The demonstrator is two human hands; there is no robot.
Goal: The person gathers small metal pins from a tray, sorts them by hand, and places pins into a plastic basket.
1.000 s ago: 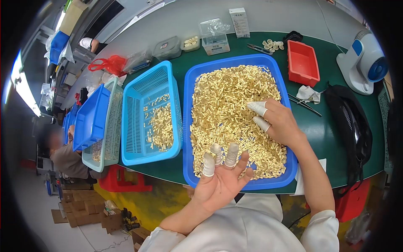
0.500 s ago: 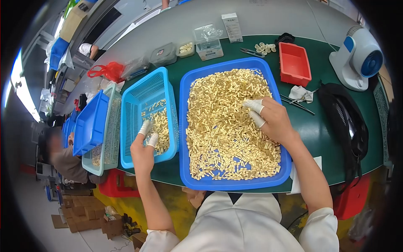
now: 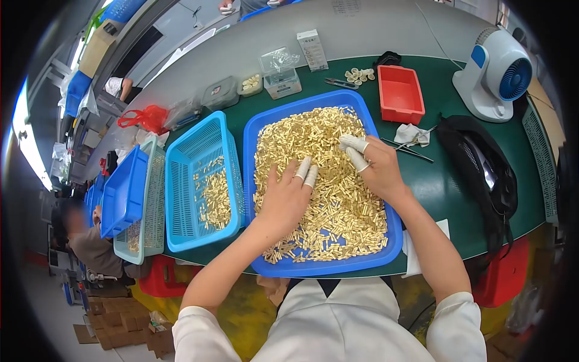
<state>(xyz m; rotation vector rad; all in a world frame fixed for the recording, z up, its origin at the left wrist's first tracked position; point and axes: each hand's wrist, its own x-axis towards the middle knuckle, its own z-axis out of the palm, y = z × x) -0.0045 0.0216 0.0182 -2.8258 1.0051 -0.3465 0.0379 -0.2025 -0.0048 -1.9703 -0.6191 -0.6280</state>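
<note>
A blue tray (image 3: 395,241) holds a thick layer of small gold-coloured metal pieces (image 3: 338,208). My left hand (image 3: 288,196) lies over the left part of the pieces, fingers spread, with white covers on some fingertips. At the tray's right side my right hand (image 3: 377,163) has its covered thumb and finger close together low over the pieces; whatever may be between them is too small to make out. Left of the tray stands a light blue perforated basket (image 3: 181,175) with a smaller heap of the same pieces (image 3: 216,199).
Behind the tray are a red bin (image 3: 401,93), a clear box (image 3: 282,83) and small snips (image 3: 341,83). Tweezers (image 3: 410,151), a black bag (image 3: 479,175) and a fan (image 3: 497,78) are on the right. A co-worker (image 3: 90,241) sits at far left by a blue bin (image 3: 123,193).
My left hand went from above the tray's front to the light blue basket, then back onto the pieces in the tray. My right hand stayed over the tray's right side. The view shifted.
</note>
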